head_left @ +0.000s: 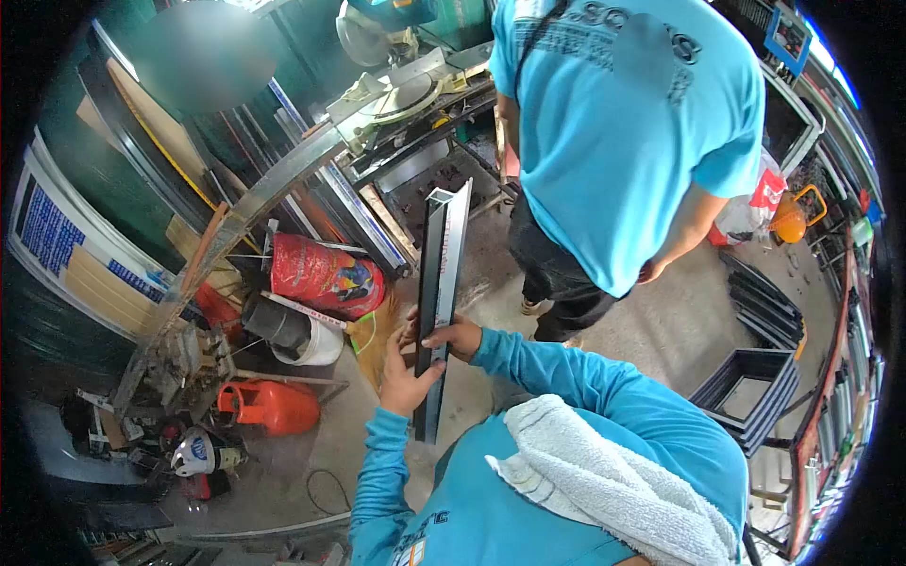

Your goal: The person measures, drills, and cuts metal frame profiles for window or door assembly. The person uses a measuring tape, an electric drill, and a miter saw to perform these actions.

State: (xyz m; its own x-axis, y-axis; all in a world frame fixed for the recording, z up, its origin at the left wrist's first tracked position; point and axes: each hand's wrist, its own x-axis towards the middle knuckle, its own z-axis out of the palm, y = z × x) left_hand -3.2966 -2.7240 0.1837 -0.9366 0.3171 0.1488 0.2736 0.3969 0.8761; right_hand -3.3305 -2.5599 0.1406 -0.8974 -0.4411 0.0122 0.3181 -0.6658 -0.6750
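Note:
A long metal profile [434,283] with a dark channel side and a silver flange stands nearly upright in front of my chest. My left hand [406,385] is closed around its lower part from the left, with the thumb across the front. Slightly higher, my right hand [460,338] grips the same profile from the right, its thumb pressed on the face. Printed lettering runs along the silver flange. The profile's upper end points away from me, toward the co-worker's side.
A co-worker in a blue shirt [632,123] stands ahead, back turned. A miter saw [396,99] sits on a bench at the back. Left are a red sack [316,274], a white bucket [326,344] and an orange gas cylinder [283,407]. Dark frames [746,401] lie stacked at right.

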